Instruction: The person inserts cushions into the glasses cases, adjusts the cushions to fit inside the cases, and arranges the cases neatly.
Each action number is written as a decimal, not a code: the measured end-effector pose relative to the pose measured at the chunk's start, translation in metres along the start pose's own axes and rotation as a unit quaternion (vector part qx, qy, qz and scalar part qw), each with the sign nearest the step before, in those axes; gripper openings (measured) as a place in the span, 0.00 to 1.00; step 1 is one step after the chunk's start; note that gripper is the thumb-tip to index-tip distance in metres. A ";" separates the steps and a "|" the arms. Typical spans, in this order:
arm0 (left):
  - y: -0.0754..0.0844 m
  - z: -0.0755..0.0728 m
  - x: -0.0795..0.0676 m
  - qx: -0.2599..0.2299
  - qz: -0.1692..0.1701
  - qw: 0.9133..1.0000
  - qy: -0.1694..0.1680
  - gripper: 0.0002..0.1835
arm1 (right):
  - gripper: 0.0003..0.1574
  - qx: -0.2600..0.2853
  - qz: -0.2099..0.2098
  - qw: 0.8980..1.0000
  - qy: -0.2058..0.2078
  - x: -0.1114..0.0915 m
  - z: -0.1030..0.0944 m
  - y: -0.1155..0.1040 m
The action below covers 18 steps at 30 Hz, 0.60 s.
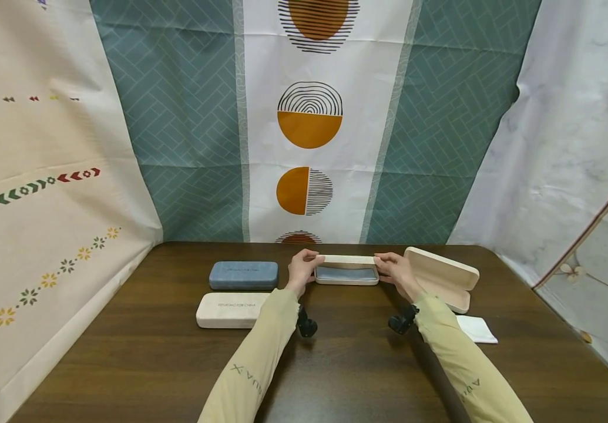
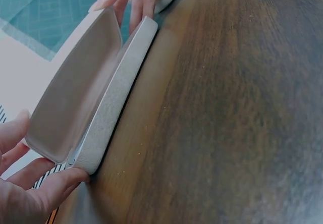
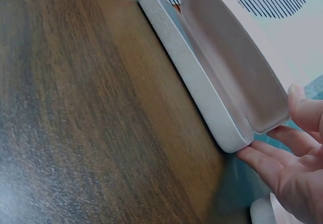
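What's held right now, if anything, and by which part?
The open cream case between the hands, by its two short ends: fingers of the left hand at one, of the right hand at the other.

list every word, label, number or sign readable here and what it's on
"FOR CHINA": closed cream rectangular case; word before it blurred.
Closed blue rounded case: lettering too blurred to read.
Pale-yellow fabric left sleeve and right sleeve: dark letters, too distorted to read.
No numbers legible.
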State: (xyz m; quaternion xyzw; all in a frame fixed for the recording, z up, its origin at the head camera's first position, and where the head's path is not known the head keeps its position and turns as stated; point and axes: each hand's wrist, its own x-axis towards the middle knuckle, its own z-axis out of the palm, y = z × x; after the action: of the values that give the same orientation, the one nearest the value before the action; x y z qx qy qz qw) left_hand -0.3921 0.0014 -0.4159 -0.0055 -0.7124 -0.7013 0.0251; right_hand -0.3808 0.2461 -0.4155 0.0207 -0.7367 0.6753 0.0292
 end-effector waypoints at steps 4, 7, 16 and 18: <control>-0.002 0.000 -0.001 -0.003 0.004 1.000 -0.003 0.18 | 0.26 0.002 -0.004 1.000 -0.002 -0.002 0.001 0.000; -0.003 0.000 -0.002 -0.005 0.003 1.000 -0.005 0.18 | 0.25 0.003 -0.003 1.000 0.000 -0.003 0.001 0.000; -0.009 0.000 0.003 -0.005 0.025 1.000 -0.006 0.13 | 0.25 0.003 -0.004 1.000 -0.002 -0.003 0.002 0.001; -0.013 0.000 0.006 -0.005 0.032 0.999 -0.010 0.13 | 0.24 0.002 -0.007 1.000 -0.003 -0.004 0.002 0.001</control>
State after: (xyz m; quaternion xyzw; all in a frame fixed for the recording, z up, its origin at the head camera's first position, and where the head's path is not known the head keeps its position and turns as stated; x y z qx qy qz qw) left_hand -0.3987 0.0006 -0.4283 -0.0354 -0.7085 -0.7037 0.0410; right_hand -0.3771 0.2445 -0.4164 0.0276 -0.7354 0.6763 0.0320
